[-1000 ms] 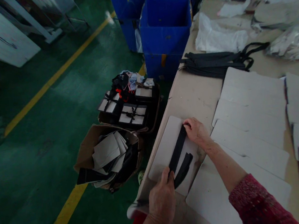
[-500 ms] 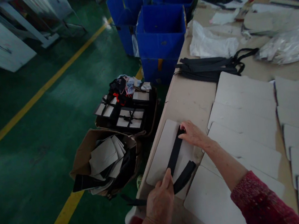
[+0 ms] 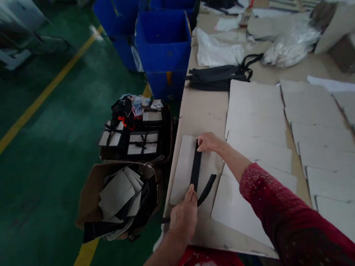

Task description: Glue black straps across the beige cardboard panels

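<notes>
A black fabric strap (image 3: 196, 165) lies stretched lengthwise over a pale grey rounded board (image 3: 180, 171) at the table's left edge. At the strap's far end, my right hand (image 3: 209, 142) pinches it between thumb and fingers. Lower down, my left hand (image 3: 184, 216) is closed on the same strap, fingertips against the board. Beyond my left hand a loose black length curves to the right over the board, and a short dark end sticks out on the left past the table edge. The part of the strap under my left hand is hidden.
Rows of overlapping pale boards (image 3: 256, 140) cover the table's right side. Farther back lie a bundle of black straps (image 3: 218, 78) and clear plastic bags (image 3: 292, 43). On the floor at left stand a carton of board pieces (image 3: 86, 196), a box of tied bundles (image 3: 168, 140) and blue bins (image 3: 164, 54).
The view has swung right, so the whole scene sits farther left and more boards show. Both hands keep their grip on the strap, which still lies along the board.
</notes>
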`<state>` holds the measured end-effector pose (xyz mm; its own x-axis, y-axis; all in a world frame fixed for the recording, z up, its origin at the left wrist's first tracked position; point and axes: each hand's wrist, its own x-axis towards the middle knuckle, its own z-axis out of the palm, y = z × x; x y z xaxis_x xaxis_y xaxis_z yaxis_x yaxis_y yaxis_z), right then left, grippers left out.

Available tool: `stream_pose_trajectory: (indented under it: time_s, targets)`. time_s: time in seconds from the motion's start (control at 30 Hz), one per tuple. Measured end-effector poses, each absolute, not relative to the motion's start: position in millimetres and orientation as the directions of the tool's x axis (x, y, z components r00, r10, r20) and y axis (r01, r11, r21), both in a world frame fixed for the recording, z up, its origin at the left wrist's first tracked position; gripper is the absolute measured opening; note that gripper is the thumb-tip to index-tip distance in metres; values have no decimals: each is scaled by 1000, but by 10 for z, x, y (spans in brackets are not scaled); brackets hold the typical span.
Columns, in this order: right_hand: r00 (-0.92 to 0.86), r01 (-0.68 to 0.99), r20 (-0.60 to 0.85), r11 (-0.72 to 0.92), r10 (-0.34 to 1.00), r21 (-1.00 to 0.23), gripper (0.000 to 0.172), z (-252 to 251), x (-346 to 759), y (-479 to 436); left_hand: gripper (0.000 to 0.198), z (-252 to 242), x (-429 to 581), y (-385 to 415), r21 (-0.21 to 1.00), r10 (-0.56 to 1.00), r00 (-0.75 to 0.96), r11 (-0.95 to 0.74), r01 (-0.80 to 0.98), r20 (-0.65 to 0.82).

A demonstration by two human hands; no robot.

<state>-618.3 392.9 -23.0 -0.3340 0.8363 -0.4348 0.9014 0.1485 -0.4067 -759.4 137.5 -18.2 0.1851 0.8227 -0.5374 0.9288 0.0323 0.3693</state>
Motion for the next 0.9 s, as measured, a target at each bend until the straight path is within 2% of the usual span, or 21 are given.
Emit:
stream_pose_trajectory:
  time_s: [0.13,0.27,0.33,0.43,0.53,0.6,0.9]
  targets:
    - [-249,872,-306,75,919,-484,11,137,-5984,3666,59,-106,-7692,1447,397,823,245,-26,918,-512]
    - [-62,828,-194,-58,979,-558,25,587,-5581,2936,50,96,-7783,1464,409,867,238,-43,911,-437]
    - [14,779,-195,-134,981,-613,32,741,-5472,2407,38,264,-7842,1423,487,895,218,-1,874,-388]
    - [157,476,-248,-293,956,-829,43,794,-5535,1592,36,525,-7934,1286,713,764,369,166,681,-530]
    - [150,290,-262,-295,953,-910,52,729,-5774,985,43,675,-7986,1092,796,533,593,371,478,-604]
    - [155,244,-250,-282,956,-928,52,696,-5924,750,43,692,-7994,964,807,478,653,406,429,-588]
    - [180,345,-60,-120,982,-931,40,670,-5807,437,50,604,-7832,650,764,400,658,438,474,-638]
